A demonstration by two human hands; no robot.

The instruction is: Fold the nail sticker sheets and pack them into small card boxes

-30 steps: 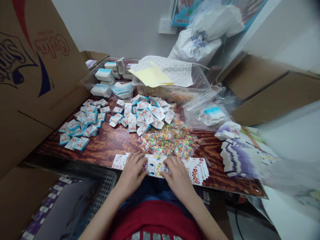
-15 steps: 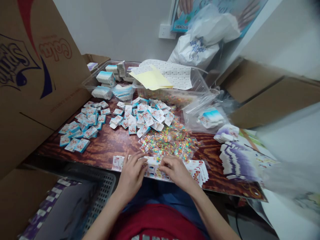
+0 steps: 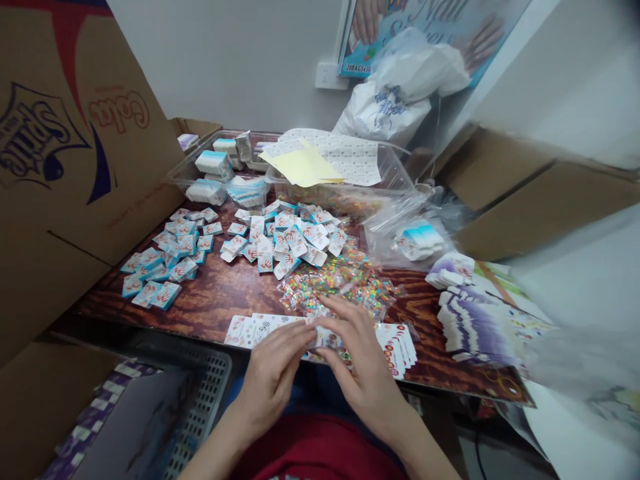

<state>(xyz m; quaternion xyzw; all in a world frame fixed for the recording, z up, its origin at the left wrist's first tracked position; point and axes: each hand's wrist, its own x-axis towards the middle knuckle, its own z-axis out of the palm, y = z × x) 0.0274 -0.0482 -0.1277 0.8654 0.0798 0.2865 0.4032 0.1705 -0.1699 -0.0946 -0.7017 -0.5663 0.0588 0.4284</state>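
Both bare forearms rise from below the near edge of the worktop (image 3: 225, 293) and converge over that edge. The left hand (image 3: 277, 373) shows its back to the camera. Its fingers lie close together and point right, and their tips meet the other hand. The right hand (image 3: 363, 363) sits slightly further in over the worktop, back up and wrist bent inward. Its fingers are fanned, with the index stretched furthest past the edge. Between the fingertips of both hands a small printed card (image 3: 327, 338) is pinched just above the edge.
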